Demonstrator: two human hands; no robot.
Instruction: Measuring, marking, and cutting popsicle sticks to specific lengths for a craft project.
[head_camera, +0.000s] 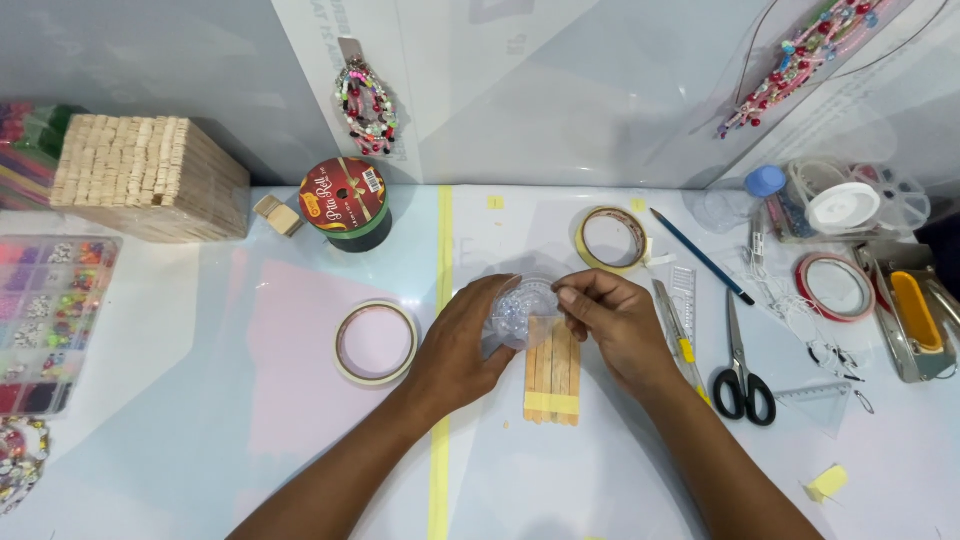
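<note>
Three tape rolls (375, 343), one ribbon spool (345, 203), one scissors (741, 372), one pencil (702, 257), maybe five taped sticks (553, 375), two hands (455, 350).

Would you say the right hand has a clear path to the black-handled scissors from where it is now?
Probably yes: the scissors lie just beside the right hand, with only a cutter between. But that hand, with the left hand, holds a clear round container.

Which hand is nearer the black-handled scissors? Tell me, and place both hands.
Right. The right hand lies just left of the scissors, with a utility knife between them. The left hand is farther left, beyond the clear round container that both hands hold.
</note>
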